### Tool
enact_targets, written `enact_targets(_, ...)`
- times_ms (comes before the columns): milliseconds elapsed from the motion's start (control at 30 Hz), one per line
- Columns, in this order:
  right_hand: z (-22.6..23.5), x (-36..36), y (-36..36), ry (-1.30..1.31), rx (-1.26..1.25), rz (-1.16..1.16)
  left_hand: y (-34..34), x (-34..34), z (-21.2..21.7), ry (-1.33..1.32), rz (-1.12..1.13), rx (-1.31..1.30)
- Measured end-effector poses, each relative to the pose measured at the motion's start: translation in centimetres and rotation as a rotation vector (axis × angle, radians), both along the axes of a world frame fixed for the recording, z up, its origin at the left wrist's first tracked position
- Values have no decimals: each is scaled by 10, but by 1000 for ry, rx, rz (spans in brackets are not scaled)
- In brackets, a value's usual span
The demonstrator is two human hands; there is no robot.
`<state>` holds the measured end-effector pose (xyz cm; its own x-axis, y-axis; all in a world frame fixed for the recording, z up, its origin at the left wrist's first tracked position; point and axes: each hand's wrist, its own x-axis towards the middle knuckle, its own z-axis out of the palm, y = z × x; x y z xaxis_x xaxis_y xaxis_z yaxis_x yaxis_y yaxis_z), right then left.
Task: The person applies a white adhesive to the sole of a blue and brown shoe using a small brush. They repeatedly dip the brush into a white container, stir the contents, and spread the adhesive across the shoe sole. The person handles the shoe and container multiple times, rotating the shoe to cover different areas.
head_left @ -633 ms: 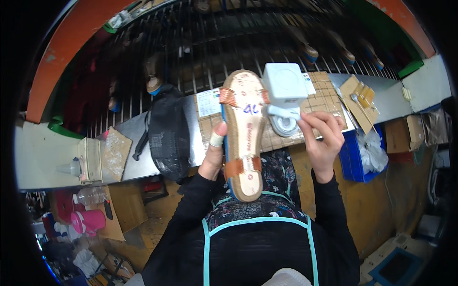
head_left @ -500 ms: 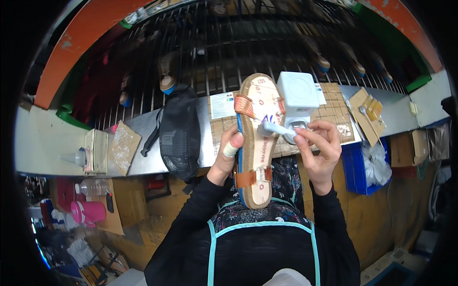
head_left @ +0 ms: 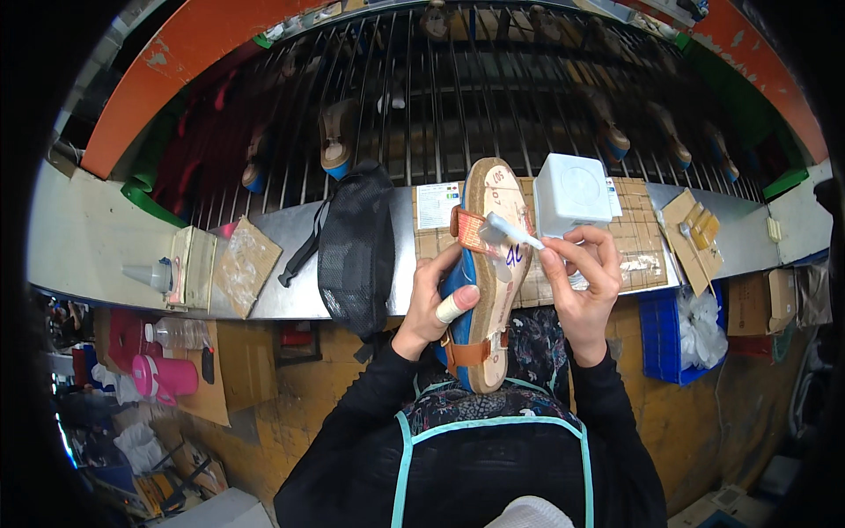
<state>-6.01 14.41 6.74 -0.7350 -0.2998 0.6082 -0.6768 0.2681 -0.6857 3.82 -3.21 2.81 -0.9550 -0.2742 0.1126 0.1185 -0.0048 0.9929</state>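
Observation:
My left hand grips the side of a sandal on a blue last, its pale underside turned up and tilted to the right. The thumb, wrapped in pale tape, presses along the edge. An orange woven strap folds over the sole near its far end, and a brown strap crosses nearer me. Pinched in the fingers of my right hand is a pale brush. Its head is over the sole beside the orange strap; whether it touches cannot be told. A white square container stands just beyond.
Beyond the metal bench, a roller conveyor carries several more sandals on lasts. A black mesh bag lies left of the sandal. Cardboard covers the bench on the right. A blue crate with plastic bags stands at lower right.
The sandal has been tilted so more of its blue left side shows. The brush has moved from mid-sole up to beside the orange strap. The whole view has shifted slightly.

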Motion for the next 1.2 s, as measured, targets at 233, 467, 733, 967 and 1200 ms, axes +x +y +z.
enact_targets(233,3,-8,-8,170,9,-72,-1,-3,-4,7,-11,42)
enact_targets(467,-1,-27,5,51,-3,182,-6,-6,-6,34,-113,175)
enact_targets(733,-2,-40,21,-36,-80,228,3,-18,-1,-58,-141,328)
enact_targets(967,-19,-9,21,-156,-68,143,16,-21,-8,-108,-24,493)
enact_targets(1200,-15,-18,2,-1,34,17,10,-16,-11,-124,-72,430)
